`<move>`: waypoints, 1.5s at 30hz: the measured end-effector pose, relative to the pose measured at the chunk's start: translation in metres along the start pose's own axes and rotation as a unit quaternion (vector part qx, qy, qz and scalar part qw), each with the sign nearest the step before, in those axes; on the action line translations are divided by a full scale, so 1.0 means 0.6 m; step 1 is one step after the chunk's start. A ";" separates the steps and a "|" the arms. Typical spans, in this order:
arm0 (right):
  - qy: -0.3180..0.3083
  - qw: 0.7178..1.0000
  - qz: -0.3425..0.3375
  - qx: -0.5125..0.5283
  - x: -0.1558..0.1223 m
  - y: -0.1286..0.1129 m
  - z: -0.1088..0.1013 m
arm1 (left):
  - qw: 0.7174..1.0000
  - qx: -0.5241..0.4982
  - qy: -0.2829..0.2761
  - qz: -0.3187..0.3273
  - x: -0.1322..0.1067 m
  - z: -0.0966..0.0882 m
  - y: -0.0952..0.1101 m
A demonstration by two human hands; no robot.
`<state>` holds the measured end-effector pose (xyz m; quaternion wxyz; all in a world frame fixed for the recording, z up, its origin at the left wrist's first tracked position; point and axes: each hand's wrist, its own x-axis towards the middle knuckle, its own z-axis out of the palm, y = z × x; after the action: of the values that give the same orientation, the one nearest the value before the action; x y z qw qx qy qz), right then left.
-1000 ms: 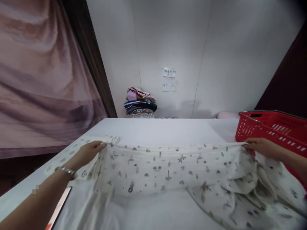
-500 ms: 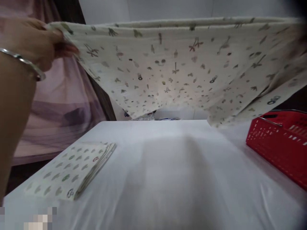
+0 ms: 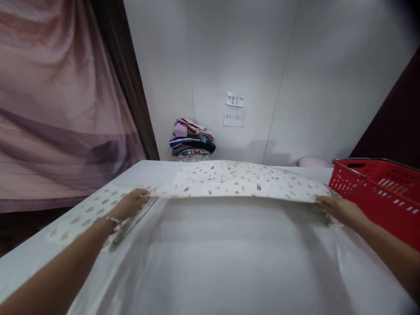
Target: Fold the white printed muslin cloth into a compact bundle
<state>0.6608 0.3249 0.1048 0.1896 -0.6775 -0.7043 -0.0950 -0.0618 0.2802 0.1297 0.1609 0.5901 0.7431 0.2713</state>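
A white printed cloth (image 3: 236,181) is stretched level just above the white table (image 3: 229,262), billowing a little in the middle. My left hand (image 3: 131,204) pinches its left corner, with a bracelet on the wrist. My right hand (image 3: 334,209) grips the right corner, close to the red basket (image 3: 377,192). Under my left hand lies a folded patterned cloth (image 3: 82,216) at the table's left edge.
The red plastic basket stands at the table's right side. A pile of folded clothes (image 3: 192,142) sits against the back wall below two paper notes (image 3: 233,109). A pinkish curtain (image 3: 59,100) hangs at the left.
The cloth was lifted off the table, swung high in front of the camera, and has now come down stretched flat just above the table. The folded patterned cloth at the left became visible.
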 end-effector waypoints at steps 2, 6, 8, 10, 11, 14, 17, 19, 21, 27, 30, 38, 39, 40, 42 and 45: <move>-0.100 0.994 -0.042 -0.017 -0.052 0.010 0.048 | 0.999 0.039 -0.006 0.000 -0.035 0.045 -0.057; -0.166 0.982 -0.084 -0.011 -0.125 0.014 0.087 | 0.994 0.082 -0.007 0.079 -0.096 0.084 -0.123; -0.176 0.980 -0.086 -0.018 -0.147 0.012 0.085 | 0.993 0.093 0.002 0.068 -0.118 0.080 -0.135; -0.176 0.980 -0.087 -0.022 -0.166 0.012 0.079 | 0.993 0.097 0.005 0.066 -0.137 0.069 -0.138; -0.181 0.979 -0.089 -0.022 -0.175 0.013 0.076 | 0.993 0.097 -0.001 0.069 -0.146 0.064 -0.138; -0.211 0.973 -0.092 -0.022 -0.201 0.020 0.075 | 0.992 0.103 -0.019 0.067 -0.173 0.052 -0.135; -0.208 0.974 -0.090 -0.026 -0.221 0.028 0.080 | 0.993 0.109 -0.003 0.040 -0.203 0.046 -0.139; -0.200 0.975 -0.096 -0.025 -0.231 0.032 0.085 | 0.993 0.120 -0.008 0.018 -0.225 0.044 -0.144; -0.205 0.973 -0.099 -0.029 -0.238 0.034 0.091 | 0.989 0.143 -0.023 -0.003 -0.246 0.044 -0.146; -0.200 0.974 -0.096 -0.040 -0.256 0.038 0.100 | 0.978 0.204 -0.022 -0.037 -0.283 0.049 -0.127; -0.183 0.977 -0.097 -0.043 -0.264 0.031 0.097 | 0.967 0.255 -0.015 -0.019 -0.287 0.050 -0.113; -0.176 0.979 -0.085 -0.052 -0.264 0.002 0.096 | 0.954 0.235 0.002 0.188 -0.313 0.169 0.037; -0.178 0.980 -0.080 -0.044 -0.263 -0.002 0.095 | 0.952 0.207 -0.015 0.224 -0.318 0.197 0.069; -0.179 0.981 -0.075 -0.033 -0.261 -0.007 0.092 | 0.948 0.178 -0.031 0.261 -0.322 0.225 0.101; -0.176 0.982 -0.063 -0.004 -0.257 -0.016 0.084 | 0.936 0.133 -0.063 0.319 -0.328 0.279 0.162; -0.137 0.989 -0.021 0.052 -0.250 -0.027 0.062 | 0.916 0.106 -0.102 0.373 -0.326 0.340 0.238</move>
<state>0.6409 0.2007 0.0138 0.1242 -0.6585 -0.7416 0.0308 0.2143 0.1573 0.0352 0.0590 0.8625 0.4731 0.1694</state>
